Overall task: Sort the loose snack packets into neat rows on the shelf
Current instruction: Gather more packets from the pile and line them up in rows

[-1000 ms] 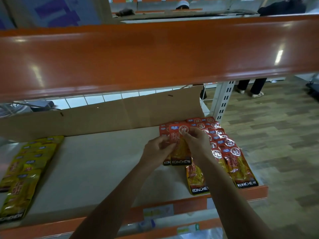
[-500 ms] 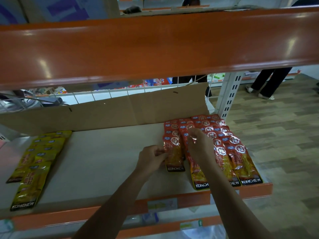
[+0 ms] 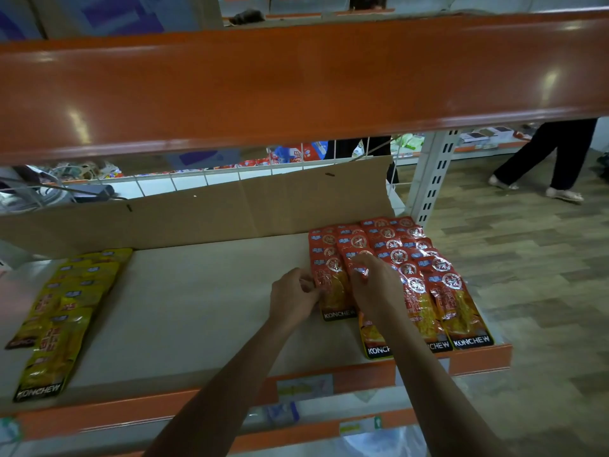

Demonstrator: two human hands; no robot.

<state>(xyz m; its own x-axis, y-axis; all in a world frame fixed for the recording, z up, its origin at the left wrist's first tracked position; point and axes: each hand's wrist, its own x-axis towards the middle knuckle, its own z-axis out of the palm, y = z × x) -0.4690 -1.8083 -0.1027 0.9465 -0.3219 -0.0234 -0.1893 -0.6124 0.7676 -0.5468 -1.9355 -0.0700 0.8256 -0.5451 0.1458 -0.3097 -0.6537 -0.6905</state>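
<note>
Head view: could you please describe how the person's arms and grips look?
The left forearm and right forearm are bare to the frame's bottom edge, no sleeves in view. The left grip and right grip are bare hands: no gloves, rings, watch or bracelet visible.

Shop, orange shelving (image 3: 296, 84), rows of snack packets (image 3: 428, 285)

Your single head-worn camera looks forward and down at the shelf (image 3: 204, 308) from close range, your forearms running up from the bottom edge. Its wide lens bows the orange beam (image 3: 296, 87) across the top of the view. Your left hand (image 3: 291, 300) and right hand (image 3: 375, 288) meet near centre at the red packets (image 3: 441, 291); the yellow packets (image 3: 62, 311) lie at far left, the aisle floor (image 3: 543, 275) at right.
</note>
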